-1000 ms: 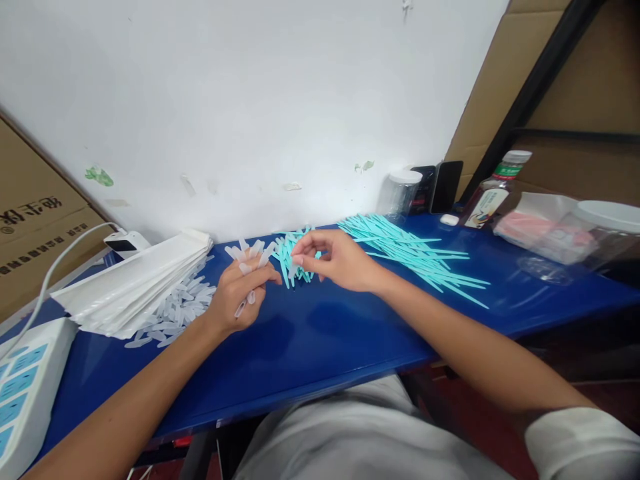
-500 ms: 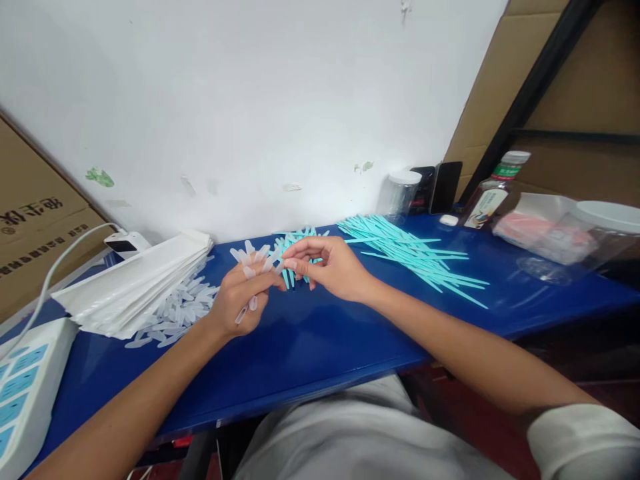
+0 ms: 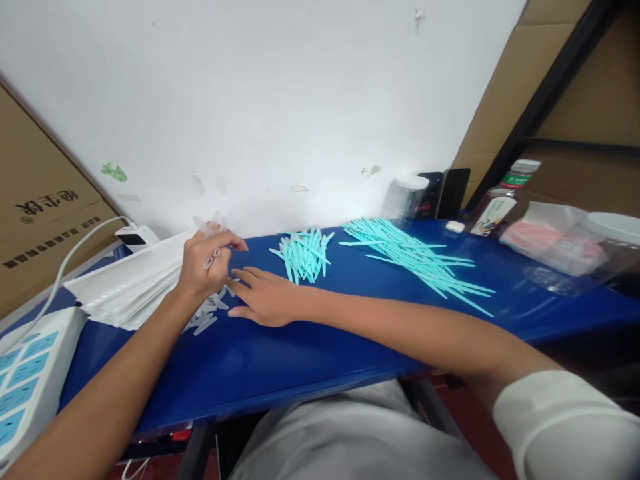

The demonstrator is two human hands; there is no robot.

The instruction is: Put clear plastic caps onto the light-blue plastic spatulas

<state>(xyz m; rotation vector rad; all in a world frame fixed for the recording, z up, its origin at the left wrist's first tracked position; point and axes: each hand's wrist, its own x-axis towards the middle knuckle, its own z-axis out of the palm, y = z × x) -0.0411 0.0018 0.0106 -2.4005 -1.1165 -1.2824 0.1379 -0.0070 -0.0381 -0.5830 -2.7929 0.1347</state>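
Observation:
My left hand (image 3: 205,263) is closed around several translucent plastic caps (image 3: 216,225), which stick out above its knuckles and at its side. It hovers over the pile of loose translucent caps (image 3: 204,323), hiding much of it. At that pile's right edge, my right hand (image 3: 265,297) reaches in from the right with fingers apart, and nothing shows in its grip. Its fingertips are at the nearest caps; whether they touch is unclear. Behind and right of this hand lies a pile of short turquoise pointed sticks (image 3: 305,257).
Long turquoise sticks (image 3: 415,257) lie fanned out on the blue table (image 3: 300,360). White plastic bags (image 3: 130,287) and a power strip (image 3: 40,373) are at left. Toward the right stand a clear jar (image 3: 407,200), a bottle (image 3: 505,197) and another white-lidded jar (image 3: 610,233).
Both hands have moved left from in front of the short turquoise sticks, uncovering that pile. My right hand has gone from a pinch beside the left hand to spread fingers by the loose caps.

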